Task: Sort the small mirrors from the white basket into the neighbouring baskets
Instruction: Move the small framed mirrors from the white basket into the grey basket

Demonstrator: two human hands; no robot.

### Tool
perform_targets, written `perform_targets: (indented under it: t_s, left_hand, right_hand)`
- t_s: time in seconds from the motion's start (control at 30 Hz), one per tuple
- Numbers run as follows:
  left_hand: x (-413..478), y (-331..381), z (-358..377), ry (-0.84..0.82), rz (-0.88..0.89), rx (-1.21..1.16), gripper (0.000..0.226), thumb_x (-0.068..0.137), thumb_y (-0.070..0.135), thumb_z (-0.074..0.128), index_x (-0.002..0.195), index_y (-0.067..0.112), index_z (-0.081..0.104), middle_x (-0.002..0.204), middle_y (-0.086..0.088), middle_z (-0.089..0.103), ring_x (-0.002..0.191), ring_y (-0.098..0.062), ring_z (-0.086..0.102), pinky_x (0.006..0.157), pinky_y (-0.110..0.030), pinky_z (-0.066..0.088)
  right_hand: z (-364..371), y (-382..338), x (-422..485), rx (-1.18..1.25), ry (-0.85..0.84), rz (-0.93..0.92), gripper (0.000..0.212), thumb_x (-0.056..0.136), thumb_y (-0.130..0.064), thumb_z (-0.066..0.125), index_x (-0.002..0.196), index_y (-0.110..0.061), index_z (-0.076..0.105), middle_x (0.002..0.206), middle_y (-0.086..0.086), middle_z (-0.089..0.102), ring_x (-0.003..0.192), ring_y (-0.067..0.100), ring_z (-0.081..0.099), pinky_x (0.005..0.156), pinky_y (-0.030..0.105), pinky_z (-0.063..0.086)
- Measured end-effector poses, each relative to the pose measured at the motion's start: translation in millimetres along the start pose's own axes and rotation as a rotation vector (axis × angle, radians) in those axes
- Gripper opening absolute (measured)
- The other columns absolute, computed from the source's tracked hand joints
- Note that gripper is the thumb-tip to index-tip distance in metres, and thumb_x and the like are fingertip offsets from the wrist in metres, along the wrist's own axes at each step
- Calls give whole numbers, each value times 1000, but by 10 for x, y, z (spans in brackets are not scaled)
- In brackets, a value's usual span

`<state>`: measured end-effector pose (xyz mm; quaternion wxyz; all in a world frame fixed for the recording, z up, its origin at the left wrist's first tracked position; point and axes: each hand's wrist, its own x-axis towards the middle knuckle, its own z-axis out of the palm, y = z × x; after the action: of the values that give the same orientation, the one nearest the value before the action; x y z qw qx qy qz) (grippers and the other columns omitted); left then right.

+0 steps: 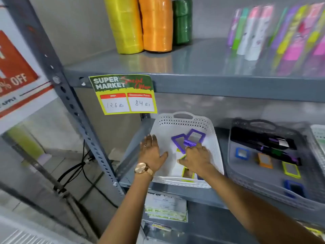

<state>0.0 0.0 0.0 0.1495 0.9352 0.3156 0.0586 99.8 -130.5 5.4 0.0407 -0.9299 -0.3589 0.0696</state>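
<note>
A grey metal shelf point(193, 85) carries two baskets side by side. The grey basket point(233, 166) on the right holds blue, orange and yellow-green small mirrors and some dark packets. The white basket point(213, 138) to its left holds purple mirrors point(178, 140) near its far end and a yellow-green mirror point(187, 173) by the near wall. The left hand point(152, 153), a watch point(143, 168) on its wrist, lies flat with fingers spread on the basket's left wall, holding nothing. The right hand point(197, 158) reaches inside, fingertips at a purple mirror; whether it grips one is hard to tell. A yellow price card point(124, 94) hangs from the shelf above.
</note>
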Motion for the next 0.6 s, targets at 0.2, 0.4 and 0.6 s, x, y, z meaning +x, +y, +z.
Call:
perform_targets:
  t_s: [0.2,0.4,0.6]
  left_hand:
    - [-52,15,143,64,22,144,88,91,53,42,150,-1,4,160,-21,6,149,-32,-1,122,-44,-3]
    - [-60,6,164,77,48,177,90,90,56,40,149,-2,5,160,-22,7,149,-34,1,122,-46,-1]
    - [-55,19,181,75,44,195,93,88,53,51,149,-3,8,159,-24,10,149,-35,3,122,-47,0]
  right_hand:
    - [95,-51,85,-86,33,26,49,80,-48,60,111,-10,58,117,13,64,121,33,47,97,40,38]
    - [-31,-27,-33,106,80,73,41,69,-35,68,103,-13,59,104,14,70,102,33,63,83,34,48]
    - [-495,320,-400,500,337,-11,13,64,-22,72,72,-13,65,77,4,73,74,20,69,72,35,56]
